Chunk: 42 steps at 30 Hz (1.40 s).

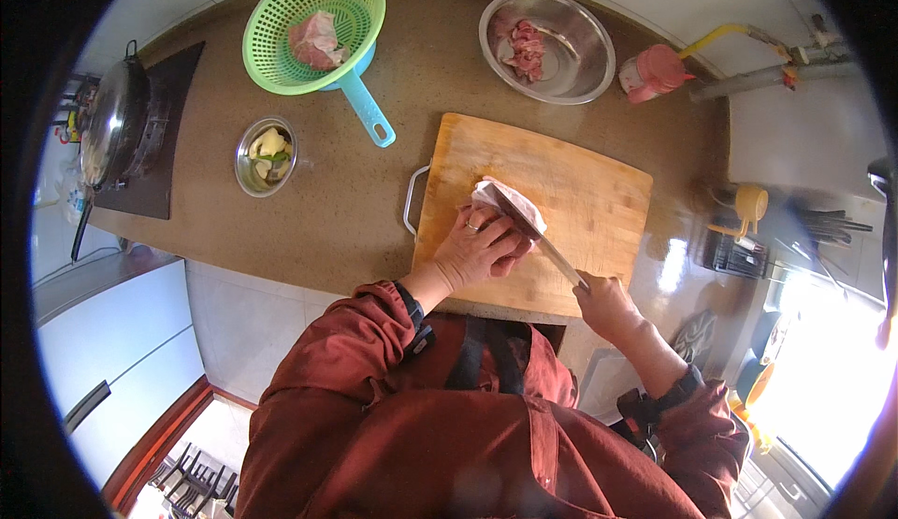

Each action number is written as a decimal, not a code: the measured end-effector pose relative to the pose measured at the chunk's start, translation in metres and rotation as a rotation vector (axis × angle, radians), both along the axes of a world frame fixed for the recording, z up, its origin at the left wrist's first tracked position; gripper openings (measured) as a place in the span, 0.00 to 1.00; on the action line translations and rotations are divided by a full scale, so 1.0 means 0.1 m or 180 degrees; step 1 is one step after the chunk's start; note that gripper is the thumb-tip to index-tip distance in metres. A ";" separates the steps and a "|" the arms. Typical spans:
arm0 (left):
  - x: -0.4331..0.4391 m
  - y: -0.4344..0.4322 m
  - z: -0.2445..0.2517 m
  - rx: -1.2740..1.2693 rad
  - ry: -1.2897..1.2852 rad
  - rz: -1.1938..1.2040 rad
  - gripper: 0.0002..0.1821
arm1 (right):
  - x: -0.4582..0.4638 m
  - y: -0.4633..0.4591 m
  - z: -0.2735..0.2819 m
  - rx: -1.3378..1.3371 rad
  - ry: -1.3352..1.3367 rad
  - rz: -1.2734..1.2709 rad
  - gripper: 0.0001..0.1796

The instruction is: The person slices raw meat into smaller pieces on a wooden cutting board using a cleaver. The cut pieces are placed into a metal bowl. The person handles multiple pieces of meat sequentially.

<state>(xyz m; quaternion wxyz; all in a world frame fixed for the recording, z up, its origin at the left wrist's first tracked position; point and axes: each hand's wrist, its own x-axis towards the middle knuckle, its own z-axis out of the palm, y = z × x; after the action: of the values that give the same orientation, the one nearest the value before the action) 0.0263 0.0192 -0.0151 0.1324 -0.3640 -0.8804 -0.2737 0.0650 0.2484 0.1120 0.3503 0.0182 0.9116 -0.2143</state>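
A wooden cutting board (589, 189) lies on the counter in front of me. My left hand (480, 242), with a ring on one finger, presses a piece of raw meat (531, 212) against the board. My right hand (609, 307) grips the handle of a kitchen knife (554, 256), whose blade lies across the meat close to the left fingertips. Beyond the board, a steel bowl (575, 45) holds cut meat pieces (526, 50). A larger chunk of raw meat (319, 41) sits in a green plastic colander (270, 73).
A blue handle (368, 109) juts out beneath the colander. A small steel bowl (242, 158) holds pale pieces and something green. A lidded pan (116, 123) stands on the cooktop (165, 161) at left. A pink-lidded jug (652, 73) is at the back right, near a yellow hose (712, 38).
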 end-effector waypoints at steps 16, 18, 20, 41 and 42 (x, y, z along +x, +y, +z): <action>-0.02 -0.01 0.03 0.0005 -0.0077 -0.0018 0.20 | 0.07 0.12 -0.13 0.0430 -0.0076 0.0263 0.15; 0.00 -0.02 0.04 -0.0005 -0.0126 -0.0019 0.20 | 0.03 -0.02 -0.19 0.0370 -0.0009 0.0228 0.15; 0.01 -0.02 0.03 -0.0078 -0.0245 -0.0046 0.20 | -0.17 -0.26 -0.39 0.0282 0.0051 0.0259 0.14; -0.09 -0.22 0.11 0.0147 -0.0592 0.0289 0.26 | -0.30 -0.15 -0.05 0.0068 0.0891 0.0501 0.13; -0.11 -0.23 0.09 0.0122 -0.0569 0.0266 0.26 | -0.32 -0.17 -0.06 0.0131 0.0757 0.0533 0.13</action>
<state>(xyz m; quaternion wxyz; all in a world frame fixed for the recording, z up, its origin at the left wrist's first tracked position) 0.0156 -0.0037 -0.0059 0.0716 -0.2985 -0.8977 -0.3161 0.0334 0.2317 0.1064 0.2561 -0.0763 0.9492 -0.1662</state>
